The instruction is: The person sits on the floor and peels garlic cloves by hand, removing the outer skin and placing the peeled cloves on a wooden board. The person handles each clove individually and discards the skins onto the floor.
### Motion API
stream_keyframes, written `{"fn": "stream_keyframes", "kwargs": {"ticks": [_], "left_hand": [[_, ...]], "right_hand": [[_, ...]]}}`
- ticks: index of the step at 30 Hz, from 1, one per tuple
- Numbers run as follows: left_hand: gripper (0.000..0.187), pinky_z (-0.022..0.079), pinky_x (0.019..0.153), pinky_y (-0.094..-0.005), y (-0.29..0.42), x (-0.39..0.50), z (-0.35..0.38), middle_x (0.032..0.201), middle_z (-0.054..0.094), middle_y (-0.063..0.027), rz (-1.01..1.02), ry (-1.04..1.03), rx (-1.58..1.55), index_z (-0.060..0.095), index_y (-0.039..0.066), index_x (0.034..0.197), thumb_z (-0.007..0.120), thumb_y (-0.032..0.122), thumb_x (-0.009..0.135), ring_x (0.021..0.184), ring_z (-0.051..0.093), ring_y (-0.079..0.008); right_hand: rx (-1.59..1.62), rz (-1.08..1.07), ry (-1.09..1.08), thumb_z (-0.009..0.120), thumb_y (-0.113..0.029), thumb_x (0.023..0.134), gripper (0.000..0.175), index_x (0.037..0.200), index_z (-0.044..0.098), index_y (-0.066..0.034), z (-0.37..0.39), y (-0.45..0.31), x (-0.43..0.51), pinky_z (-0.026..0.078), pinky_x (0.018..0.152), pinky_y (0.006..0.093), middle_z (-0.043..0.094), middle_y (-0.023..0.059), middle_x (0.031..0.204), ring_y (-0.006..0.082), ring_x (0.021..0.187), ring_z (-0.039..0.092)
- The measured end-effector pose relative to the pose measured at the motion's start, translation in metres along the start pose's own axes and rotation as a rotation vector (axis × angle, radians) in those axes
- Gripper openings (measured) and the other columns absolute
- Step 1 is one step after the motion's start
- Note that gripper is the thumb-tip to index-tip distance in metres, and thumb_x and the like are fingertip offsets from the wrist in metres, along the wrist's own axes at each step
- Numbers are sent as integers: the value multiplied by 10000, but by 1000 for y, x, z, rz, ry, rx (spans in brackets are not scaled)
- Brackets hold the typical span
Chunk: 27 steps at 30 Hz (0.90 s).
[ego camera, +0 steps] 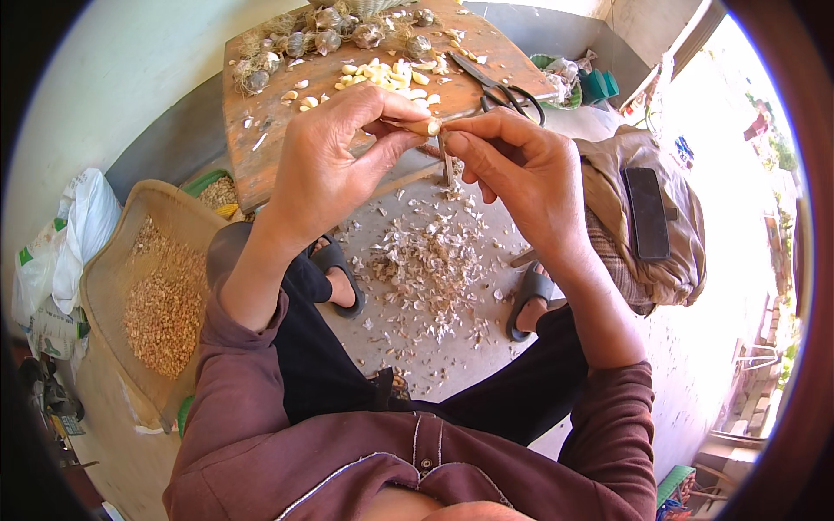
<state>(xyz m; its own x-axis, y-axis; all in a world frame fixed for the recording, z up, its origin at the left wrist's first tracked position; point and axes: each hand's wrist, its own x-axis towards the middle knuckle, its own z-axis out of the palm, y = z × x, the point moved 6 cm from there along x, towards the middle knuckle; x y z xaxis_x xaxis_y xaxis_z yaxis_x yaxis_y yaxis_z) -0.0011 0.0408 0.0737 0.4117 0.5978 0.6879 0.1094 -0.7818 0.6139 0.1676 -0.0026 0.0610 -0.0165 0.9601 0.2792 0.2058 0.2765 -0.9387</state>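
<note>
Between the thumb and index finger of my left hand (352, 146) is a garlic clove (431, 127), its cut or root end facing right. My right hand (515, 163) is close against that end, thumb and index finger pinched together; whether a bit of skin is between them I cannot tell. Beyond my hands, a pile of peeled garlic cloves (381, 75) lies on the wooden table (273, 140). Whole garlic bulbs (328, 42) with dry roots lie along the far side. Black-handled scissors (498, 88) rest at the table's right edge, blades pointing away to the left.
Garlic skins (433, 267) litter the floor between my feet. At left stand a woven tray (104, 280) of small tan pieces and white plastic bags (88, 208). A phone (646, 211) lies on brown cloth (684, 260) at right. Green-rimmed basket (573, 98) beyond the table.
</note>
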Motion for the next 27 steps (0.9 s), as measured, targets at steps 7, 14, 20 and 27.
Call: {"fn": "stream_keyframes", "kwargs": {"ticks": [7, 14, 20, 27], "left_hand": [[223, 523, 693, -349, 28, 1, 7, 853, 654, -88, 378, -38, 361, 678, 47, 935, 751, -38, 743, 802, 650, -272], [275, 537, 735, -326, 23, 3, 13, 922, 670, -75, 322, -15, 235, 717, 64, 999, 767, -17, 741, 863, 662, -242], [331, 535, 801, -298, 26, 4, 15, 1037, 668, -74, 272, 36, 188, 729, 79, 1073, 773, -5, 755, 932, 657, -203], [236, 525, 884, -286, -12, -9, 42, 1100, 672, -74, -246, -84, -707, 666, 15, 1161, 645, 113, 948, 986, 632, -158]], "right_hand": [[-184, -125, 20, 687, -108, 888, 139, 929, 702, 23, -8, -2, -3, 482, 592, 271, 655, 49, 749, 90, 642, 596], [-182, -80, 68, 678, -119, 856, 148, 886, 673, 26, -15, -2, -5, 480, 616, 253, 648, 38, 719, 68, 660, 581], [37, 18, 48, 669, -129, 865, 167, 884, 648, 35, -15, -2, -9, 471, 629, 228, 640, 6, 742, 45, 688, 571], [144, 5, 2, 651, -107, 881, 124, 908, 628, 12, -14, -6, -13, 444, 614, 200, 620, -18, 770, 19, 700, 550]]}}
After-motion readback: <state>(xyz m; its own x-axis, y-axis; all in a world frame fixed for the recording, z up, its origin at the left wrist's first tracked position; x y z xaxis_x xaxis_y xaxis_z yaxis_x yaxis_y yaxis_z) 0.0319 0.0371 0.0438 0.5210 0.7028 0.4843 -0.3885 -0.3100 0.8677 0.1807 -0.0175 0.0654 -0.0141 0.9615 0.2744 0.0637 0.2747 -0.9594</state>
